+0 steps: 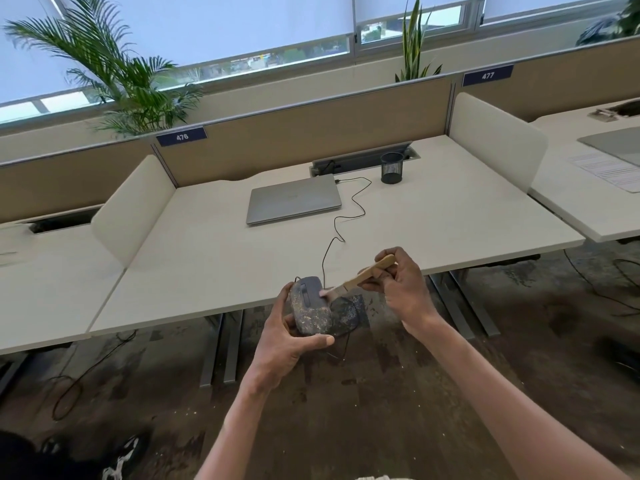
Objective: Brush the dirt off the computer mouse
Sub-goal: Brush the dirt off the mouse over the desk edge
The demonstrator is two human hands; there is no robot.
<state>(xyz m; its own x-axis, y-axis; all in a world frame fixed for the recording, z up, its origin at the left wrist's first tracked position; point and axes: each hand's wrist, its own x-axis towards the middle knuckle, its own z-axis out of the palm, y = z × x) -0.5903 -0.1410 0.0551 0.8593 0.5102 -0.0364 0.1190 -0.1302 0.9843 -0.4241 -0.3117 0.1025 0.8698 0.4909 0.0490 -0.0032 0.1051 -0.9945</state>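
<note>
A dark grey computer mouse [309,306], speckled with pale dirt on its rear half, is held just off the desk's front edge. My left hand [284,344] grips it from below and the sides, thumb along its near end. My right hand [401,282] holds a small brush by its wooden handle [370,271]. The pale bristles [329,292] touch the mouse's right side near the scroll wheel. The mouse's black cable [341,216] snakes across the desk to a closed laptop.
A closed silver laptop [294,199] lies at the back of the white desk [207,244], next to a black mesh pen cup [392,168]. White side dividers flank the desk. Desk legs and loose cables are on the dark floor below.
</note>
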